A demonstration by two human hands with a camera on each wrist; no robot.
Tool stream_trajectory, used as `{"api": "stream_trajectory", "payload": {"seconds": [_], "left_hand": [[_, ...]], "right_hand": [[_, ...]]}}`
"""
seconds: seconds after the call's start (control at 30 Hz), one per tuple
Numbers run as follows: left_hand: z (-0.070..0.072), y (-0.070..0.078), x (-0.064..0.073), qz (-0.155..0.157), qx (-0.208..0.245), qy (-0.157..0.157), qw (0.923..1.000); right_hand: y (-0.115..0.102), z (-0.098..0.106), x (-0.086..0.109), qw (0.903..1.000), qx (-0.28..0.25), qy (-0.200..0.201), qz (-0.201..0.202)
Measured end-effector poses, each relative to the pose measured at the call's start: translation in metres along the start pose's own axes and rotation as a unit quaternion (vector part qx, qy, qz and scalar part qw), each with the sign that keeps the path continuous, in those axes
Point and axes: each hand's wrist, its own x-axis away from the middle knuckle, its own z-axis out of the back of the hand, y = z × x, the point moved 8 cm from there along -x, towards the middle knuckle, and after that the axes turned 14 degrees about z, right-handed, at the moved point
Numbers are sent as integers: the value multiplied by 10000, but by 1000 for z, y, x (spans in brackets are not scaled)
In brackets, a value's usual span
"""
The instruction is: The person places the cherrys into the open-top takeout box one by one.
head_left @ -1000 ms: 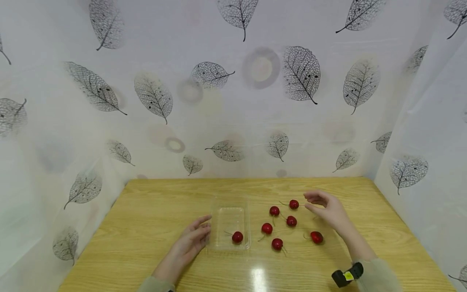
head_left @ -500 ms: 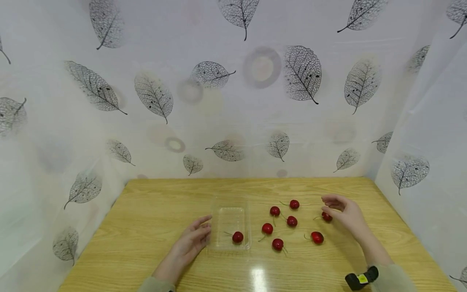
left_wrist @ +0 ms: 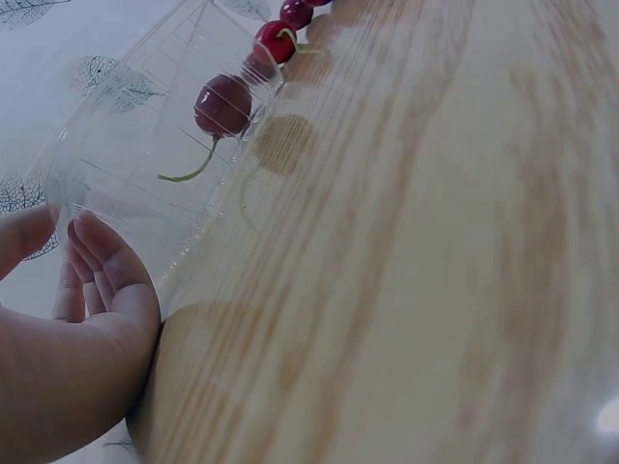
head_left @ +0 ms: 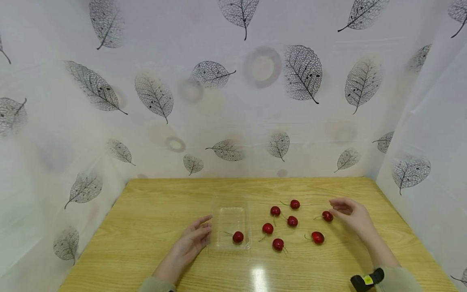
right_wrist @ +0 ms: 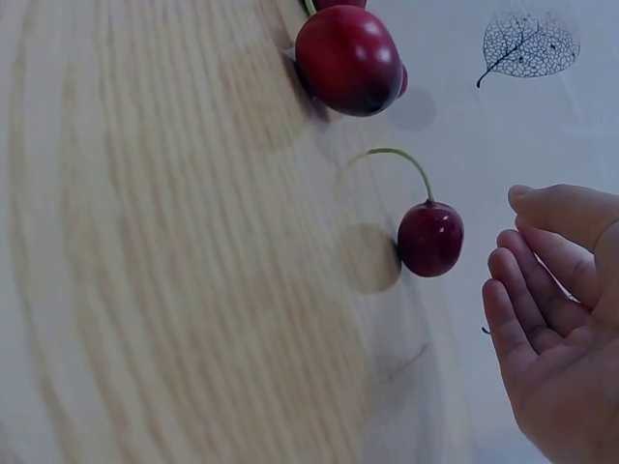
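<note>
A clear plastic box point(head_left: 220, 242) stands left of centre on the table, with one red cherry point(head_left: 238, 237) inside; its green stem shows in the left wrist view. My left hand point(head_left: 192, 240) is at the box's left side, fingers relaxed, fingertips at the wall; whether they touch it I cannot tell. My right hand point(head_left: 353, 217) hovers at the right, fingers loosely bent and holding nothing. Just left of its thumb lies a dark red cherry point(head_left: 327, 216), also seen in the right wrist view as a stemmed cherry point(right_wrist: 430, 239), apart from the fingers.
Several more cherries lie loose between the box and my right hand, among them a front cherry point(head_left: 278, 244), a back cherry point(head_left: 294, 204) and a brighter one point(head_left: 318, 237). A leaf-patterned sheet point(head_left: 248, 121) hangs behind the wooden table point(head_left: 157, 202) and along both sides.
My right hand has moved to the right, past the rightmost cherry, which it had covered and which now shows fully. My left hand and the box have stayed where they were.
</note>
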Motion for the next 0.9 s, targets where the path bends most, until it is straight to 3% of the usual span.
{"api": "stream_trajectory", "payload": {"seconds": [0.57, 0.9], "left_hand": [[1, 0, -1, -32, -87, 37, 10000], [0, 0, -1, -106, -116, -87, 9998]], "right_hand": [[31, -10, 6, 9970, 104, -442, -626], [33, -14, 7, 9963, 19, -470, -725]]}}
